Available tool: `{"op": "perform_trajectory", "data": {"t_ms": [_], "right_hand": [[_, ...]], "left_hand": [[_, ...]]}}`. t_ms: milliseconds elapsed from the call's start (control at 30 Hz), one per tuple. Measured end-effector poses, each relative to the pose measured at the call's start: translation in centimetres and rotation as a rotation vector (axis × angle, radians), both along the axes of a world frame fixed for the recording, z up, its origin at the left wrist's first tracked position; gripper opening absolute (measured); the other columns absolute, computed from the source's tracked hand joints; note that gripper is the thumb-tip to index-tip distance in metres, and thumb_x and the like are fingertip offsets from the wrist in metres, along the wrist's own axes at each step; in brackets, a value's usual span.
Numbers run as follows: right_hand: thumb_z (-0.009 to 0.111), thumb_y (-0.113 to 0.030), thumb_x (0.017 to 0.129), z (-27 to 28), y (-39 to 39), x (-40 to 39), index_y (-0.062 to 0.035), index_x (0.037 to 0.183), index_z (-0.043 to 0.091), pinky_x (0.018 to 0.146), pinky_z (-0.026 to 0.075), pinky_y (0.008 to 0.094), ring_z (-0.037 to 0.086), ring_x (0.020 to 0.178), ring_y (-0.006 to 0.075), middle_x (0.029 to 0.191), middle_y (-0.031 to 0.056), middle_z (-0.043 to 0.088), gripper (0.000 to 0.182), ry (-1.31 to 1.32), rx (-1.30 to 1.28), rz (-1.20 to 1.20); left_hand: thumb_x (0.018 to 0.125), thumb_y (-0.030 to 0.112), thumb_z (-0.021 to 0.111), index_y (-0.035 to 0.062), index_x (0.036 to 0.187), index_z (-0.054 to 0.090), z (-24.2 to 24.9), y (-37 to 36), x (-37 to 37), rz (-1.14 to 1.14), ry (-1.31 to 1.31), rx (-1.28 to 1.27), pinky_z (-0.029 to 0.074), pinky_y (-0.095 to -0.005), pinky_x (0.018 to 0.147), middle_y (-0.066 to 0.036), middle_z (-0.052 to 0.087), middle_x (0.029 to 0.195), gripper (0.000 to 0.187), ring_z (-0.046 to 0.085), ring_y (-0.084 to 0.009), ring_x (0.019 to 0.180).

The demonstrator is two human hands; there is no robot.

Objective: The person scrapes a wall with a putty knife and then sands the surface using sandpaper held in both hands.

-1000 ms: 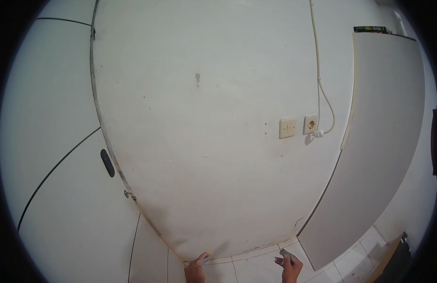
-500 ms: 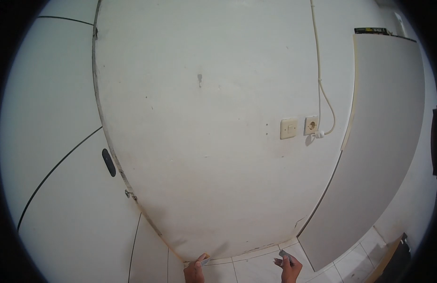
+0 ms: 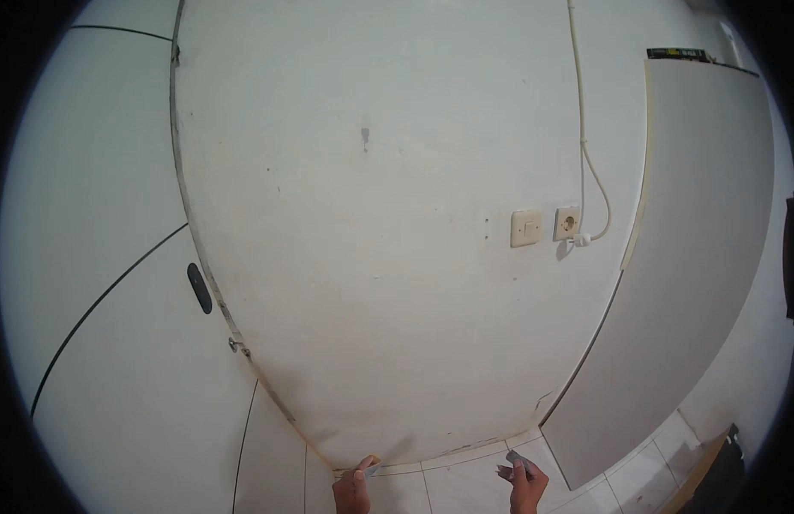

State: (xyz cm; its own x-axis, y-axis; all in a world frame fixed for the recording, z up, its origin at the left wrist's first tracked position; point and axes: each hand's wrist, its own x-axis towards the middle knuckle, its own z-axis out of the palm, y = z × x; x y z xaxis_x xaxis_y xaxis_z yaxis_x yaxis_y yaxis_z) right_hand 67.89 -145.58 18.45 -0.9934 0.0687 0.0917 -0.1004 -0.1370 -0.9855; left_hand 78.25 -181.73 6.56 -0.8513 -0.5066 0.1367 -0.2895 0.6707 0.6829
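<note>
My left grip (image 3: pixel 352 492) is closed on a thin, pale bluish piece (image 3: pixel 373 469), pinched near my fingertips. I'd judge I hold it there so that its flat part stands out past my fingers. My right grip (image 3: pixel 527 492) is narrow too, closed on a small grey object (image 3: pixel 516 458) under the thumb, with one end poking up; that looks like a light pinch that leaves the end free. My two grips are apart, both over the tiled floor (image 3: pixel 399 494), likely to keep each piece clear of the other.

Beyond my grips rises the white wall (image 3: pixel 388 343). Up and slightly right of my right grip are a light switch (image 3: pixel 526 230) and a socket (image 3: pixel 567 224), with a white plug (image 3: pixel 583 241) hanging just beside it, probably held up by its cable (image 3: pixel 578 94). The tall grey panel (image 3: pixel 697 240) stands to the right.

Both wrists run off the bottom edge. My fingers cover much of each piece, and they are too small and soft to name. I can't tell whether the orange-tan bit by my left fingertips belongs to the piece, nor what the light sliver by my right fingers is.
</note>
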Motion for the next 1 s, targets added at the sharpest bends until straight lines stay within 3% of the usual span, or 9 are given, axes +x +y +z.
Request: {"op": "perform_trajectory", "data": {"t_ms": [167, 300, 333, 400, 433, 500, 800, 900, 1000], "right_hand": [[0.054, -0.020, 0.105, 0.0, -0.2, 0.1, 0.0102, 0.129, 0.063, 0.087, 0.061, 0.0400, 0.072, 0.099, 0.0302, 0.126, 0.0216, 0.067, 0.040, 0.009, -0.024, -0.003], [0.052, -0.017, 0.105, 0.7, -0.3, 0.3, 0.0110, 0.129, 0.062, 0.089, 0.061, 0.0406, 0.072, 0.100, 0.0312, 0.126, 0.0223, 0.067, 0.038, -0.011, 0.019, -0.010], [0.052, -0.015, 0.105, 0.8, -0.3, 0.5, 0.0114, 0.129, 0.062, 0.089, 0.061, 0.0408, 0.071, 0.101, 0.0316, 0.126, 0.0225, 0.067, 0.037, -0.018, 0.017, -0.014], [0.056, -0.013, 0.102, 0.2, -0.4, 0.1, 0.0160, 0.120, 0.062, 0.081, 0.063, 0.0401, 0.074, 0.088, 0.0311, 0.104, 0.0225, 0.069, 0.034, -0.013, -0.043, -0.078], [0.059, -0.011, 0.100, 0.1, -0.5, -0.1, 0.0183, 0.116, 0.062, 0.076, 0.064, 0.0398, 0.075, 0.082, 0.0308, 0.094, 0.0225, 0.071, 0.034, -0.009, -0.074, -0.109], [0.059, -0.012, 0.100, 0.8, -0.6, 0.1, 0.0180, 0.116, 0.062, 0.076, 0.064, 0.0397, 0.075, 0.082, 0.0307, 0.093, 0.0218, 0.071, 0.034, 0.007, -0.058, -0.135], [0.060, -0.017, 0.102, 1.8, -1.5, -0.2, 0.0167, 0.115, 0.062, 0.080, 0.063, 0.0408, 0.073, 0.083, 0.0268, 0.089, 0.0143, 0.067, 0.037, -0.030, -0.067, -0.134], [0.060, -0.019, 0.102, 2.1, -2.0, -0.3, 0.0155, 0.112, 0.063, 0.082, 0.062, 0.0419, 0.072, 0.085, 0.0258, 0.083, 0.0104, 0.063, 0.036, -0.019, -0.047, -0.129], [0.060, -0.020, 0.103, 2.9, -2.5, -0.4, 0.0144, 0.112, 0.063, 0.083, 0.062, 0.0422, 0.072, 0.086, 0.0265, 0.086, 0.0110, 0.064, 0.035, -0.001, -0.011, -0.112]], "left_hand": [[0.109, 0.027, 0.036, -0.0033, 0.125, 0.066, 11.6, 5.1, 0.7, -0.046, 0.422, 0.130, 0.052, -0.0439, 0.095, -0.024, 0.070, 0.119, 0.045, 0.066, -0.0390, 0.114], [0.110, 0.028, 0.037, -0.0037, 0.133, 0.061, 7.5, 2.6, 0.7, -0.137, 0.418, 0.133, 0.051, -0.0418, 0.100, -0.019, 0.069, 0.127, 0.046, 0.066, -0.0328, 0.118], [0.110, 0.031, 0.035, -0.0033, 0.131, 0.063, 8.9, 3.5, 0.9, -0.101, 0.426, 0.145, 0.052, -0.0401, 0.096, -0.020, 0.071, 0.122, 0.049, 0.068, -0.0312, 0.112], [0.111, 0.036, 0.030, -0.0025, 0.127, 0.067, 14.0, 5.7, 0.5, -0.032, 0.441, 0.168, 0.053, -0.0369, 0.090, -0.020, 0.074, 0.111, 0.056, 0.072, -0.0279, 0.101], [0.110, 0.035, 0.032, -0.0025, 0.127, 0.067, 14.5, 5.6, 0.3, -0.036, 0.437, 0.185, 0.053, -0.0372, 0.093, -0.020, 0.074, 0.113, 0.054, 0.071, -0.0292, 0.104], [0.110, 0.032, 0.037, -0.0024, 0.126, 0.067, 14.7, 5.7, 0.5, -0.038, 0.420, 0.227, 0.052, -0.0378, 0.098, -0.021, 0.072, 0.118, 0.049, 0.070, -0.0319, 0.112], [0.110, 0.030, 0.039, -0.0006, 0.125, 0.068, 14.4, 4.7, 0.5, -0.027, 0.462, 0.225, 0.050, -0.0391, 0.101, -0.020, 0.073, 0.117, 0.045, 0.069, -0.0324, 0.113], [0.111, 0.033, 0.036, -0.0009, 0.125, 0.068, 14.0, 4.1, 1.3, -0.001, 0.460, 0.164, 0.052, -0.0363, 0.093, -0.022, 0.073, 0.110, 0.050, 0.072, -0.0310, 0.102], [0.110, 0.029, 0.038, 0.0001, 0.126, 0.068, 12.9, 3.5, 2.1, 0.013, 0.470, 0.178, 0.050, -0.0387, 0.100, -0.019, 0.072, 0.118, 0.044, 0.070, -0.0310, 0.112]]}}
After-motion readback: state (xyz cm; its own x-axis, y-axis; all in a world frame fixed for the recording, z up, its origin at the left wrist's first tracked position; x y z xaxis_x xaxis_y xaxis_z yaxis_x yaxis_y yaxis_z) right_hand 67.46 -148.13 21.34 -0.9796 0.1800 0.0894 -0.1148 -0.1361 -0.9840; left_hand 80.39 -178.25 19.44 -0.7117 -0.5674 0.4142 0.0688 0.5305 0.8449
